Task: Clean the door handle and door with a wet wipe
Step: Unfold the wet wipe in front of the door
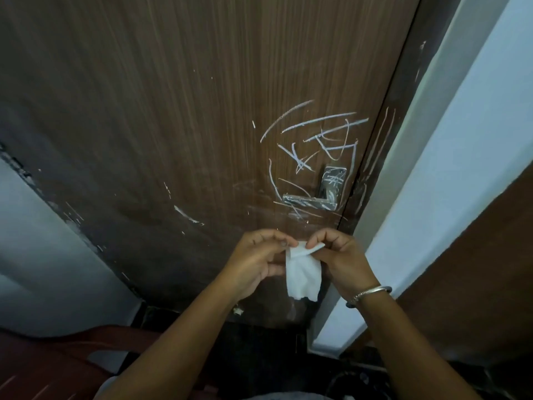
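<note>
Pinching the wet wipe (302, 272) between left hand (253, 264) and right hand (343, 261), a careless tug could tear it before it reaches the chalked door handle (305, 200).

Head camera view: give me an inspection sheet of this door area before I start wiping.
Surface: brown wood-grain door, with white chalk-like scribbles around and across the handle.
Job's things: silver metal lever handle, scribbled over; white wet wipe, partly unfolded, held clear of the door.
Clutter: small pale scrap at the door's foot.
Grippers: left hand and right hand both pinch the wipe's top edge; silver bangle on the right wrist.
Cables: nothing seen.
Surroundings: pale wall right of the door frame; reddish-brown plastic chair at lower left.
</note>
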`<action>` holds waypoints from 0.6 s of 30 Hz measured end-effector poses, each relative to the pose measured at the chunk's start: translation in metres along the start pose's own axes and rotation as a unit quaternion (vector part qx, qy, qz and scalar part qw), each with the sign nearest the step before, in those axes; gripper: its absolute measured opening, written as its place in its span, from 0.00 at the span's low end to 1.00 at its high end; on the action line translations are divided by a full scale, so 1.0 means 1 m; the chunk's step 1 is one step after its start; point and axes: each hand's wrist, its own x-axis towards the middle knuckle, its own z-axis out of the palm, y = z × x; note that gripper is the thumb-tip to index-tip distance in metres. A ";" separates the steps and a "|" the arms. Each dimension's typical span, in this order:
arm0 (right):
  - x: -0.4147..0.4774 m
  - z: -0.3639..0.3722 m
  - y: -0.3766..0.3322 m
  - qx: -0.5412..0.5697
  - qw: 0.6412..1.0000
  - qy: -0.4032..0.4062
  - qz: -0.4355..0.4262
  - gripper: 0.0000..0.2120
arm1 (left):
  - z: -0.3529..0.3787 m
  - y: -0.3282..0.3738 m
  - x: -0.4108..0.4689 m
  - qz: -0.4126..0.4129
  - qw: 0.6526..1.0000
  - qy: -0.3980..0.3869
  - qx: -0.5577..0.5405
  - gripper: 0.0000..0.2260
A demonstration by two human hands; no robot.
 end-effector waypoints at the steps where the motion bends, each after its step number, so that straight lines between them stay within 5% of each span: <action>1: 0.004 -0.003 -0.001 0.004 1.000 -0.008 -0.001 0.19 | 0.002 0.001 0.004 0.003 1.000 0.015 0.011 0.05; 7: 0.026 -0.021 -0.006 -0.006 0.999 -0.031 -0.013 0.12 | 0.014 0.002 0.030 0.056 0.981 0.113 0.147 0.10; 18: 0.037 -0.046 -0.004 -0.043 0.998 -0.037 0.001 0.17 | 0.036 -0.002 0.044 0.041 0.979 0.105 0.170 0.11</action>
